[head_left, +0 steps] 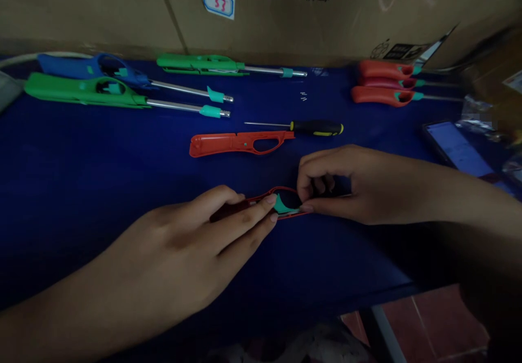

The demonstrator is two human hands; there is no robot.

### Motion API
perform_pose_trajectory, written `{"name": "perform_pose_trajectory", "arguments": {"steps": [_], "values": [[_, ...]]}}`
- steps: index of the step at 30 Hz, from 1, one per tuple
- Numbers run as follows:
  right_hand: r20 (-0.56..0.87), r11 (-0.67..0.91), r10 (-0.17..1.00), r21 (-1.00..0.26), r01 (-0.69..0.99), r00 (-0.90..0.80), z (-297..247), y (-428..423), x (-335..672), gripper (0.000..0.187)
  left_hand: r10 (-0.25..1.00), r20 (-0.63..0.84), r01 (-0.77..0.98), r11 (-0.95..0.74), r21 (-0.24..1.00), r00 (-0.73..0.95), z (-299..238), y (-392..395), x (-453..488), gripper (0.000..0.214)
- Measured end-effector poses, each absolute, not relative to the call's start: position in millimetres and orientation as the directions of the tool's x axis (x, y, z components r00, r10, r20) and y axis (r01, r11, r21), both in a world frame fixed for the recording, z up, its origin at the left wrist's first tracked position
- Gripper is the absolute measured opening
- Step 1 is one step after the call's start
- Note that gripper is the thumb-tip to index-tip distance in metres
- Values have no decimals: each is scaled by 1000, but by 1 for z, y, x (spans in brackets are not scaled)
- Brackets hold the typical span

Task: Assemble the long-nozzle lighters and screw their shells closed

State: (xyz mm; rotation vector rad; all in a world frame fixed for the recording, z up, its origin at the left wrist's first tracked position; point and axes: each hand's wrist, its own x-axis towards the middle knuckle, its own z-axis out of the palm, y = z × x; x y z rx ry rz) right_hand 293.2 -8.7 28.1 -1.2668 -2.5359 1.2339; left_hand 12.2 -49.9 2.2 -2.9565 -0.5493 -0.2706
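A red lighter body half (281,200) with a teal trigger lies on the blue table cloth (101,189) between my hands. My left hand (191,249) rests on its left part, fingers stretched along it and pressing it down. My right hand (346,189) pinches its right end, fingers curled round the trigger area. A second red shell half (236,143) lies just beyond, with a black and yellow screwdriver (314,128) beside it.
Green and blue long-nosed lighters (122,88) lie at the back left, another green one (212,65) at the back middle, red ones (387,83) at the back right. Tiny screws (304,96) lie loose. A phone (459,148) sits at the right. Cardboard boxes (285,10) stand behind.
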Motion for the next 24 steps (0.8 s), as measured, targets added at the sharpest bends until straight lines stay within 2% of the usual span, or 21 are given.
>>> {"name": "perform_pose_trajectory", "arguments": {"steps": [5, 8, 12, 15, 17, 20, 22, 24], "values": [[-282, 334, 727, -651, 681, -626, 27, -11, 291, 3, 331, 200, 355, -929, -100, 922, 0, -52, 11, 56], [-259, 309, 756, -669, 676, -602, 25, -12, 290, 4, 352, 183, 368, -928, -64, 918, -1, -52, 9, 55], [-250, 291, 757, -699, 654, -604, 27, -13, 289, 12, 385, 194, 376, -923, 79, 902, -3, -47, 4, 51], [-245, 308, 751, -692, 653, -614, 29, -11, 290, 7, 410, 243, 364, -906, 215, 879, -1, -40, 1, 44], [-129, 359, 805, -671, 649, -578, 28, -9, 290, 6, 483, 293, 412, -870, 272, 825, 3, -35, 1, 35], [174, 501, 848, -566, 654, -500, 23, -4, 292, 5, 552, 341, 450, -828, 335, 761, 12, -27, 1, 20], [259, 551, 830, -515, 656, -494, 20, -1, 292, 5, 548, 333, 427, -824, 371, 768, 18, -22, 0, 12], [271, 576, 812, -512, 637, -516, 19, -1, 290, 6, 548, 303, 417, -816, 402, 780, 22, -18, -2, 12]]}}
